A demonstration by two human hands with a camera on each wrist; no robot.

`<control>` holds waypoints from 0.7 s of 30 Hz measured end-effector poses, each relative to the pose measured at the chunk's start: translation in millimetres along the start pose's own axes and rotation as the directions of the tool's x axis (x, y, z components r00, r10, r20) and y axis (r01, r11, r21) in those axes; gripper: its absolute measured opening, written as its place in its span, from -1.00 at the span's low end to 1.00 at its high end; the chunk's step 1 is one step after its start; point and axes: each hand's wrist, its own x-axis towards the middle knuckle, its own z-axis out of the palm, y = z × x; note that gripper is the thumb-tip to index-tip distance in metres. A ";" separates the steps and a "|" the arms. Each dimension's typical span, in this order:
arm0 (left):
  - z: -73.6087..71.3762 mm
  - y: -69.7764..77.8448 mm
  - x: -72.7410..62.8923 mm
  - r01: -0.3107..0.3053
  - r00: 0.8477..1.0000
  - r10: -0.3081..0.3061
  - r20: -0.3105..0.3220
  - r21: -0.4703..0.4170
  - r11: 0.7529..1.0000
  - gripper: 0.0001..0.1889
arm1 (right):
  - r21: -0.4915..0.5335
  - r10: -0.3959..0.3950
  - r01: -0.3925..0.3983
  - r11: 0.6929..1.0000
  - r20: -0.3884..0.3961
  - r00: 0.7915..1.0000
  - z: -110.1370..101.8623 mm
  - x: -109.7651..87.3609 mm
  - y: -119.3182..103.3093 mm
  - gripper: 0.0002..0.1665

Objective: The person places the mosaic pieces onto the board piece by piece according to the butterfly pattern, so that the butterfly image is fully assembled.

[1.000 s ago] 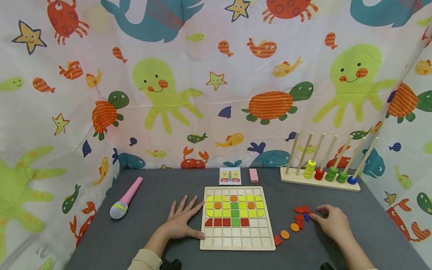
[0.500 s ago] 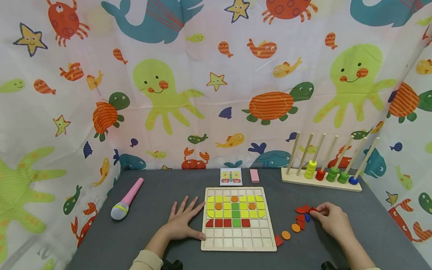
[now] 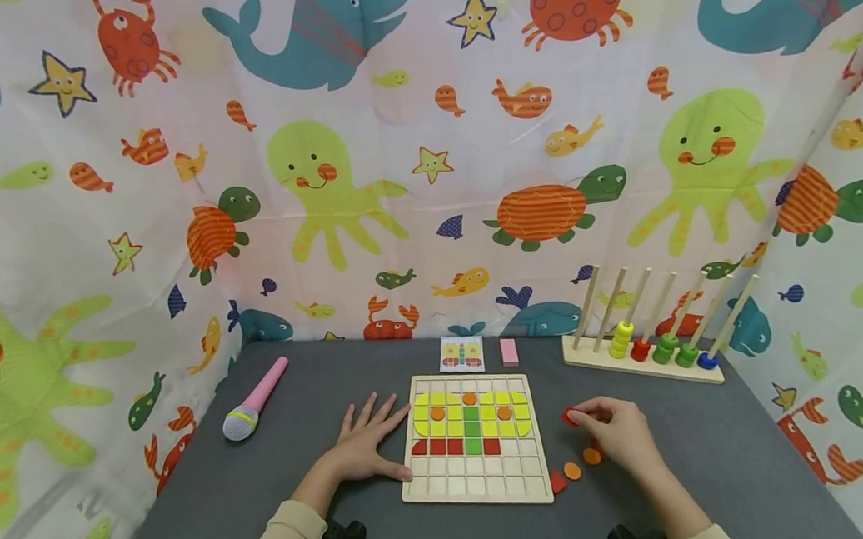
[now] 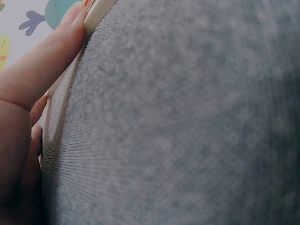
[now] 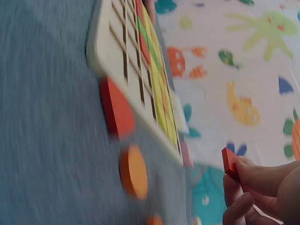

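Note:
A wooden grid board [image 3: 454, 487] lies on the table with yellow, green, red and orange pieces set in its upper and middle squares. My left hand [image 3: 361, 451] rests flat with fingers spread, its fingertips and thumb at the board's left edge. In the left wrist view the thumb [image 4: 51, 61] presses against that edge. To the right of the board, my right hand [image 3: 619, 432] pinches a small red wooden tile [image 5: 229, 164] between thumb and fingers, raised off the table. Beneath that hand lie loose pieces, some hidden by it: an orange disc [image 3: 572, 471] and a red piece [image 3: 558, 482].
A picture card [image 3: 462, 354] and a pink block [image 3: 508, 352] lie behind the board. At the back right stands a wooden peg rack [image 3: 642, 358] with coloured rings. A pink toy microphone [image 3: 256, 399] lies at left. A sea-animal curtain [image 3: 428, 220] hangs behind the table.
My right hand has picked a red tile from the loose pieces and carried it left, toward the board. My left hand stays at the board's edge.

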 end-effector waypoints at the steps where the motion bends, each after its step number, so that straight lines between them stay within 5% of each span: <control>1: 0.1 0.0 -0.4 0.001 1.000 -0.001 -0.002 -0.003 1.000 0.24 | 0.019 -0.001 0.001 1.000 0.014 1.000 4.5 -1.0 -4.5 -0.71; 13: 0.1 0.8 -2.1 0.000 1.000 0.000 -0.010 0.012 1.000 0.24 | 0.074 -0.062 0.054 0.996 0.108 0.992 46.7 -12.6 -39.8 -0.90; 21: 0.8 0.8 -2.5 0.006 1.000 -0.006 -0.007 0.005 1.000 0.25 | 0.027 -0.106 0.102 0.994 0.163 0.981 69.5 -11.5 -40.6 -0.95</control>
